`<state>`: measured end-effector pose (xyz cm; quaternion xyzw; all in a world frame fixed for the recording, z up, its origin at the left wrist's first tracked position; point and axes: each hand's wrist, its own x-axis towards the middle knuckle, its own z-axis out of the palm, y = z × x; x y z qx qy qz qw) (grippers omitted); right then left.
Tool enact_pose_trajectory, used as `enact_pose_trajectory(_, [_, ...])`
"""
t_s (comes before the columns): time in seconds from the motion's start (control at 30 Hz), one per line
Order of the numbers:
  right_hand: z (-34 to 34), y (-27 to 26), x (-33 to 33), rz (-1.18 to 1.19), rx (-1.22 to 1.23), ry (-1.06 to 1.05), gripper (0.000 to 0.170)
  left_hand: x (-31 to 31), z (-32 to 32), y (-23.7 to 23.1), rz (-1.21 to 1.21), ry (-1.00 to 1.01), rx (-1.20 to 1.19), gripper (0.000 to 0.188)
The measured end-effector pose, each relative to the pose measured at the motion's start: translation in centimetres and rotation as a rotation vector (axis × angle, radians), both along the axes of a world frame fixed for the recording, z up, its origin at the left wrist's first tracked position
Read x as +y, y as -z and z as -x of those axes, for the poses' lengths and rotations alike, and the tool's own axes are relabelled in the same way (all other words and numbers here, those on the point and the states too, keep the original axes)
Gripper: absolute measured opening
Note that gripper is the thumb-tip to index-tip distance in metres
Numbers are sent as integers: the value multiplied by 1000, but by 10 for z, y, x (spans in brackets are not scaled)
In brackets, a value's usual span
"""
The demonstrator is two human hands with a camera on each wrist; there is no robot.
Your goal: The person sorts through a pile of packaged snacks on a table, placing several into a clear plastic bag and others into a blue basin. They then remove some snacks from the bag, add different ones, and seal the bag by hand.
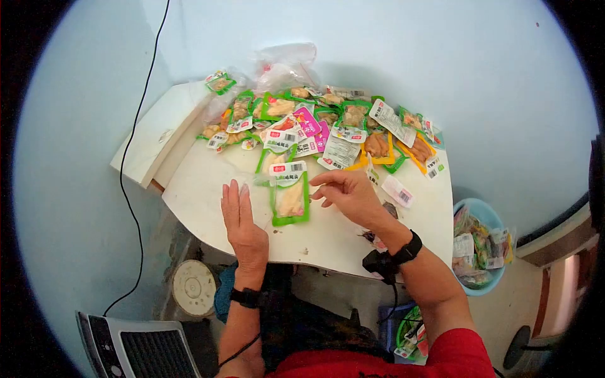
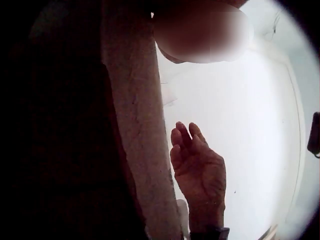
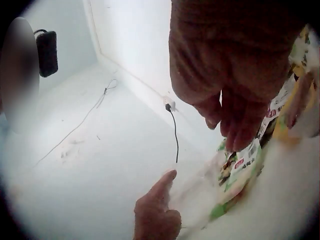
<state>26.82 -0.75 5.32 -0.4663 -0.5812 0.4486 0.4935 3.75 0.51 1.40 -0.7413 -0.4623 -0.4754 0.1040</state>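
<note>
A green-edged food packet [image 1: 291, 205] with pale contents and a white label lies near the middle of the white table [image 1: 214, 189]. To its left my left hand [image 1: 244, 227] is raised with straight fingers, holding nothing. My right hand [image 1: 350, 198] is at the packet's right side, fingers loosely bent and fingertips close to the upper right edge. In the right wrist view that hand [image 3: 235, 75] looms large and dark with its fingers hanging down. A second green-edged packet [image 1: 276, 157] lies just behind the first.
Several green, orange and pink packets pile up at the table's back, an orange-edged packet [image 1: 378, 146] among them. A clear plastic bag [image 1: 287, 66] stands behind. A blue basin [image 1: 486, 214] of packets is on the right. A black cable [image 1: 129, 189] hangs at left.
</note>
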Motion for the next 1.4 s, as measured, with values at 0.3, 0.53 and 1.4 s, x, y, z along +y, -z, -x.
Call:
enact_pose_trajectory(0.3, [-33, 0, 10, -260, -213, 437, 18, -1, 5, 3, 64, 43, -63, 58])
enact_pose_trajectory(0.53, [-60, -2, 47, -475, -1055, 563, 48, -1, 5, 4, 112, 62, -125, 57])
enact_pose_trajectory(1.4, [-58, -4, 121, -278, -1669, 418, 44, 32, 15, -5, 180, 200, -304, 42])
